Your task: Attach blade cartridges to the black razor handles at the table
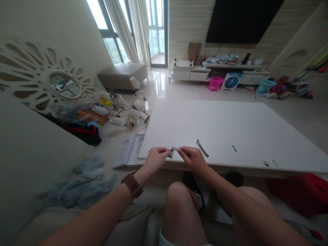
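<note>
At the near edge of a low white table (pixel 217 126), my left hand (pixel 155 160) and my right hand (pixel 192 158) meet over a small object. My left fingers pinch a small dark cylinder, perhaps a battery (pixel 171 153). My right fingers pinch a small white piece (pixel 175 149) that touches it. A dark narrow strip (pixel 202 148) lies on the table just right of my right hand. A second small dark cylinder (pixel 234 148) lies further right. A brown watch (pixel 132 184) is on my left wrist.
A white tray-like piece (pixel 128 153) lies on the floor by the table's left edge. A chandelier with white shades (pixel 125 112) and clutter lie on the floor to the left. A red object (pixel 302 193) sits under the table's right. My knees are below the table edge.
</note>
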Action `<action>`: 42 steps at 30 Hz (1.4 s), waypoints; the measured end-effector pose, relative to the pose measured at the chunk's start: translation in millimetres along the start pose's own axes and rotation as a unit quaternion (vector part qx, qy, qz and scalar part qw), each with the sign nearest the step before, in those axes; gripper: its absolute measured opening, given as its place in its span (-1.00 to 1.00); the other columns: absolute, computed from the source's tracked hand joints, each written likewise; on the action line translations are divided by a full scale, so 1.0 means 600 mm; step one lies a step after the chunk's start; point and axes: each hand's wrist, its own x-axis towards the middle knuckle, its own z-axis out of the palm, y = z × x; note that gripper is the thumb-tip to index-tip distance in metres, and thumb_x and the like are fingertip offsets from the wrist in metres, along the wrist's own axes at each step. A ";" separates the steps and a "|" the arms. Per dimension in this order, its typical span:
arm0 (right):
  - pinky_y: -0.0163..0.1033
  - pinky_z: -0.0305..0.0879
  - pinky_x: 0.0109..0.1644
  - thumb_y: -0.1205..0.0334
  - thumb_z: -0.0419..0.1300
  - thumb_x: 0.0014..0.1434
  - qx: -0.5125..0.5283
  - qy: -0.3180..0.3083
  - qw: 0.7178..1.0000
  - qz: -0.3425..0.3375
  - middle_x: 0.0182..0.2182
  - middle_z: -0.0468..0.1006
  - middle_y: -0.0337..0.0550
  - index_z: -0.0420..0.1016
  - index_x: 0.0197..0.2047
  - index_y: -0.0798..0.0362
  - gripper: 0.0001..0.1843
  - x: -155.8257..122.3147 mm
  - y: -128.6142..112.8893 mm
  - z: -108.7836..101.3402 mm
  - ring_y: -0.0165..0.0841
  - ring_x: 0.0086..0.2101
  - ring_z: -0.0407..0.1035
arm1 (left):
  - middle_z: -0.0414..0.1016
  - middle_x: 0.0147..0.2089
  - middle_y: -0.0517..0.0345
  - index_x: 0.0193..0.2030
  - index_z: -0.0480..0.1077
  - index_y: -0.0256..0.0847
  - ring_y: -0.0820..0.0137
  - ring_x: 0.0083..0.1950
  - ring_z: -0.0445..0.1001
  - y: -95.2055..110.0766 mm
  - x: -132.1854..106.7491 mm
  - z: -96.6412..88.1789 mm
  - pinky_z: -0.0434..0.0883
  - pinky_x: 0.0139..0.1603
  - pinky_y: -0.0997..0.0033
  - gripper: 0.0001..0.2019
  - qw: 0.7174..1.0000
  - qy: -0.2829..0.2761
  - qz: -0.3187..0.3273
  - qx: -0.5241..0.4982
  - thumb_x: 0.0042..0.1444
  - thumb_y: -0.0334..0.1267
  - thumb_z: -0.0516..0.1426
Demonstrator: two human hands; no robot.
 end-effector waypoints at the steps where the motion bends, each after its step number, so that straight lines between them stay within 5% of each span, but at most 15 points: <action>1: -0.31 0.08 -0.33 0.01 0.01 0.38 -0.002 0.007 1.000 0.005 -0.46 0.52 -0.19 0.57 -0.25 0.03 -0.61 0.003 -0.001 0.002 -0.41 -0.46 0.31 | 0.32 -0.61 0.26 -0.43 0.54 -0.27 0.52 -0.57 0.17 0.000 0.000 0.000 0.16 -0.54 0.49 -0.76 1.000 0.000 0.001 0.002 -0.06 -0.11 0.19; 6: -0.31 0.05 -0.36 0.01 0.02 0.37 0.000 0.033 0.999 0.000 -0.52 0.47 -0.22 0.55 -0.28 0.04 -0.62 0.003 -0.002 0.005 -0.43 -0.50 0.26 | 0.31 -0.62 0.27 -0.39 0.55 -0.29 0.52 -0.58 0.16 0.000 0.000 -0.002 0.14 -0.56 0.48 -0.73 1.000 0.005 -0.005 0.010 -0.06 -0.10 0.19; 11: -0.30 0.08 -0.34 0.05 0.02 0.37 0.009 -0.020 0.999 -0.037 -0.47 0.51 -0.19 0.55 -0.24 0.04 -0.65 -0.010 0.006 -0.001 -0.42 -0.46 0.30 | 0.34 -0.56 0.25 -0.39 0.55 -0.30 0.52 -0.54 0.18 0.000 0.000 0.001 0.14 -0.54 0.50 -0.73 1.000 0.003 -0.003 0.004 -0.06 -0.10 0.19; 19: -0.30 0.04 -0.36 0.04 0.03 0.37 -0.002 0.058 0.998 0.001 -0.54 0.42 -0.24 0.54 -0.28 0.06 -0.64 0.008 0.005 -0.004 -0.44 -0.51 0.22 | 0.37 -0.56 0.24 -0.38 0.56 -0.29 0.52 -0.54 0.17 0.001 -0.001 0.000 0.15 -0.54 0.49 -0.74 1.000 0.007 -0.004 0.009 -0.04 -0.10 0.19; 26: -0.30 0.06 -0.34 0.06 0.04 0.37 -0.012 -0.025 0.998 -0.050 -0.49 0.48 -0.20 0.54 -0.26 0.05 -0.67 -0.008 0.007 -0.006 -0.43 -0.48 0.27 | 0.52 -0.39 0.11 -0.32 0.58 -0.29 0.46 -0.44 0.30 0.001 0.000 0.001 0.19 -0.51 0.49 -0.70 1.000 -0.001 -0.002 -0.002 -0.05 -0.08 0.20; 32: -0.30 0.02 -0.38 0.02 0.03 0.37 -0.022 0.050 0.999 0.004 -0.56 0.41 -0.25 0.54 -0.31 0.06 -0.61 0.009 0.007 -0.015 -0.46 -0.53 0.21 | 0.54 -0.42 0.13 -0.39 0.59 -0.26 0.46 -0.45 0.33 0.004 -0.002 0.000 0.22 -0.45 0.46 -0.74 1.000 0.012 0.006 0.010 -0.05 -0.09 0.21; 38: -0.31 0.05 -0.35 0.04 0.02 0.38 -0.040 -0.041 0.997 -0.056 -0.50 0.48 -0.21 0.53 -0.31 0.04 -0.63 -0.004 0.006 -0.014 -0.43 -0.47 0.29 | 0.56 -0.41 0.13 -0.38 0.60 -0.24 0.44 -0.43 0.36 0.004 -0.001 0.000 0.26 -0.38 0.45 -0.76 1.000 0.014 0.013 0.008 -0.06 -0.12 0.21; 42: -0.30 0.04 -0.34 0.03 0.00 0.38 -0.095 0.023 0.995 -0.012 -0.48 0.50 -0.19 0.52 -0.31 0.04 -0.62 -0.002 0.012 -0.021 -0.42 -0.47 0.30 | 0.56 -0.42 0.13 -0.39 0.60 -0.24 0.43 -0.43 0.37 0.005 -0.001 -0.001 0.27 -0.38 0.44 -0.76 1.000 0.017 0.009 0.007 -0.06 -0.10 0.22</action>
